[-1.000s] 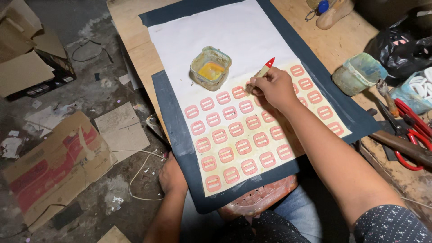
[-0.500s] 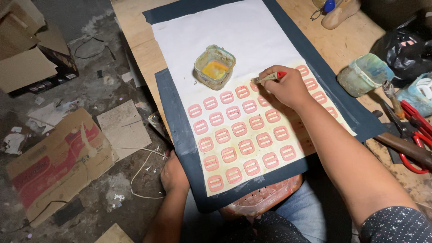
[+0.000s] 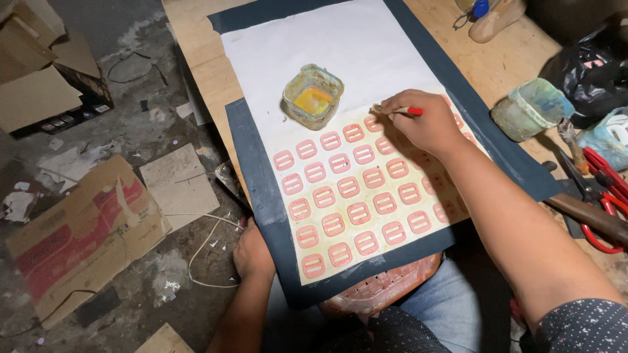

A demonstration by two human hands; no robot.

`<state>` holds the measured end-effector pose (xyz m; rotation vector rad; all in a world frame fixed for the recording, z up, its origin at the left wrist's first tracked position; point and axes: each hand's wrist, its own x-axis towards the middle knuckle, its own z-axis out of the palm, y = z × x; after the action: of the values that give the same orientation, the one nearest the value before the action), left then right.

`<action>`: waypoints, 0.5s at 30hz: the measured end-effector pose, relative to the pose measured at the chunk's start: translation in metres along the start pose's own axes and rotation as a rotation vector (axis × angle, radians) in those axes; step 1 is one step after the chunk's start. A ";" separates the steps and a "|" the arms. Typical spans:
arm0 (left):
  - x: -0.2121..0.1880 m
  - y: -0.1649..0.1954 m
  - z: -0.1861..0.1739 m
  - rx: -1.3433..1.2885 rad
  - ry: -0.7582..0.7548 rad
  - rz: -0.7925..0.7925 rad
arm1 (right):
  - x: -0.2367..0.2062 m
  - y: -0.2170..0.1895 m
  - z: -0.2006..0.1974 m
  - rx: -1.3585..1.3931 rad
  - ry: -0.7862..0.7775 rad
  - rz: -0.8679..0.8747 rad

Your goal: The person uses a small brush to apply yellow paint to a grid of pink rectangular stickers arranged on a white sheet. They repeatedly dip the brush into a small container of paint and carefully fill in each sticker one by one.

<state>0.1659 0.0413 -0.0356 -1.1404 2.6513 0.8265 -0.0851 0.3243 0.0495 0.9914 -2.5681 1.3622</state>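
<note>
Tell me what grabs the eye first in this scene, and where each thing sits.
The grid of pink buckle-shaped pieces on the white sheet, mid-frame over a dark mat, stands out most. Just above the rows sits a small grimy container of yellow glue, and the right hand holds a red-handled brush at the top row. The left hand grips the mat's lower left edge; red scissors lie at the far right.
</note>
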 end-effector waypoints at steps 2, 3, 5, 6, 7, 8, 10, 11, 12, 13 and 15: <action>0.001 -0.001 0.002 0.000 -0.007 -0.008 | -0.002 0.001 0.005 0.164 0.039 0.133; 0.001 -0.002 0.003 0.003 0.001 0.001 | -0.002 0.001 0.009 0.262 0.038 0.232; 0.002 -0.003 0.004 0.009 0.019 0.019 | -0.004 0.001 0.014 0.277 0.023 0.262; 0.002 -0.004 0.004 0.007 0.026 0.021 | -0.005 0.000 0.015 0.195 0.008 0.193; 0.002 -0.005 0.004 0.008 0.031 0.023 | -0.007 -0.001 0.015 0.115 -0.006 0.125; 0.003 -0.005 0.005 0.005 0.036 0.026 | -0.007 -0.001 0.013 0.060 -0.020 0.081; 0.005 -0.005 0.005 -0.001 -0.003 -0.017 | -0.008 -0.002 0.007 -0.052 -0.047 -0.004; 0.005 -0.005 0.006 -0.004 -0.022 -0.037 | -0.009 -0.003 0.004 -0.081 -0.021 -0.035; 0.007 -0.005 0.006 0.001 -0.019 -0.032 | -0.008 -0.003 0.002 -0.110 0.006 -0.068; 0.007 -0.005 0.007 0.006 -0.017 -0.028 | -0.008 -0.003 0.001 -0.138 0.032 -0.100; 0.007 -0.007 0.009 0.029 -0.006 -0.014 | -0.008 -0.002 0.001 0.094 0.073 0.076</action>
<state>0.1653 0.0378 -0.0485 -1.1467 2.6389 0.7845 -0.0778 0.3265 0.0471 0.8473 -2.5346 1.5210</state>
